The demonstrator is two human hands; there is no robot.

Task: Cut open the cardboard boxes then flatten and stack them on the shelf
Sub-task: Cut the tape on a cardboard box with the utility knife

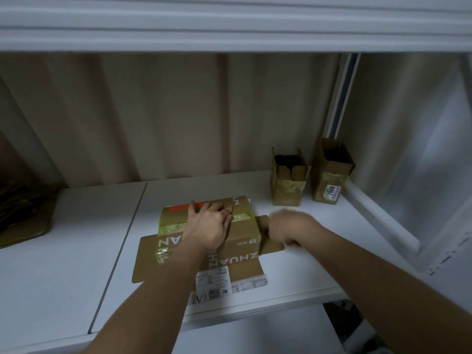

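Observation:
A brown cardboard box (245, 241) with yellowish tape and white lettering lies on the white shelf (76, 251), on top of flattened cardboard (145, 261) that sticks out to its left and front. My left hand (209, 223) rests flat on the box's top, fingers spread toward the far edge. At the box's right end, my right hand (286, 228) is blurred and looks curled beside a side flap (265, 221). Whether it holds anything is not visible.
Two small opened cardboard boxes (288, 185) (329, 175) stand upright at the back right near the shelf post. A dark pile of flattened material (23, 213) lies at the far left. An upper shelf (229, 21) hangs overhead. Beige curtain behind.

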